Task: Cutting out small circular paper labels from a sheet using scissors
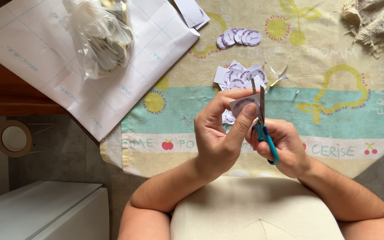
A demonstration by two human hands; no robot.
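Label up off the table, pinched in left hand fingers, thumb on top, so its edge meets the blades. Scissors in right hand, fingers clamped on teal handles, blades part open at the paper. Uncut squares just beyond, cut rounds farther. Bag far left w/ scraps right; nothing blocks.

Teal-handled scissors, fruit-print tablecloth
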